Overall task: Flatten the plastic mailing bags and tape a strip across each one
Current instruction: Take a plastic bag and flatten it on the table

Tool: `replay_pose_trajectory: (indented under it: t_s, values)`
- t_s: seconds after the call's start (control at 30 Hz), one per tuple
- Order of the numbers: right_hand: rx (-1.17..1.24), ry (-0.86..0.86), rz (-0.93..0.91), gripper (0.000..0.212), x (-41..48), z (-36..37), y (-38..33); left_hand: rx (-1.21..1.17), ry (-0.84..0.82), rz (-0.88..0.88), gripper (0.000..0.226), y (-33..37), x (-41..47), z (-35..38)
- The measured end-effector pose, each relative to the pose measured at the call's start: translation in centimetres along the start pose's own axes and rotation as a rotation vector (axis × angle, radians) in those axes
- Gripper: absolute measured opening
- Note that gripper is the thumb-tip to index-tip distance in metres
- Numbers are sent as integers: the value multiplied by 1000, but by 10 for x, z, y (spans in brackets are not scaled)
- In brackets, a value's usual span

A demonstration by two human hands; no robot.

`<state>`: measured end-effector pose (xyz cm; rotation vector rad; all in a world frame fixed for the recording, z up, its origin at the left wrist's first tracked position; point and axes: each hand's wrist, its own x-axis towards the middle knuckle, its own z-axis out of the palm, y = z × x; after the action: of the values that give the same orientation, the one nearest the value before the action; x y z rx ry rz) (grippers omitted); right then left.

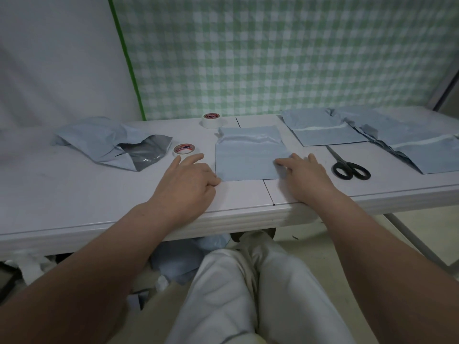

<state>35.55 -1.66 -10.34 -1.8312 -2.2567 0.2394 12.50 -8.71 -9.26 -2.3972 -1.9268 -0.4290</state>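
A pale blue mailing bag (246, 155) lies flat on the white table (74, 194) in front of me, its flap end wrinkled. My right hand (305, 175) presses on the bag's near right corner with spread fingers. My left hand (188, 180) rests on the table at the bag's near left corner, fingers loosely bent, its fingertips near a tape roll (184, 149). A second tape roll (211, 120) stands further back. Crumpled bags (109, 142) sit at the left. Flattened bags with a white strip across them lie at the right (325, 131) and far right (419, 147).
Black-handled scissors (349, 167) lie on the table just right of my right hand. A green checked cloth (273, 53) hangs behind the table. More blue plastic lies on the floor under the table (178, 256), by my knees.
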Motion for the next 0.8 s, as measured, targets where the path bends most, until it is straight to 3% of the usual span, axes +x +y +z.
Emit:
replay_pose_trajectory:
  t_s: [0.27,0.43,0.63,0.8]
  values:
    - [34,83,17,52,-3,2,2,-7,4,47,37,-4,1,2]
    - [94,252,39,56,-6,7,1,-95,23,62,36,-7,1,1]
    - [199,317,101,56,-1,16,6,-67,217,-191,33,-33,28,3]
    - [236,341,117,59,4,21,6,5,167,-255,42,-53,51,17]
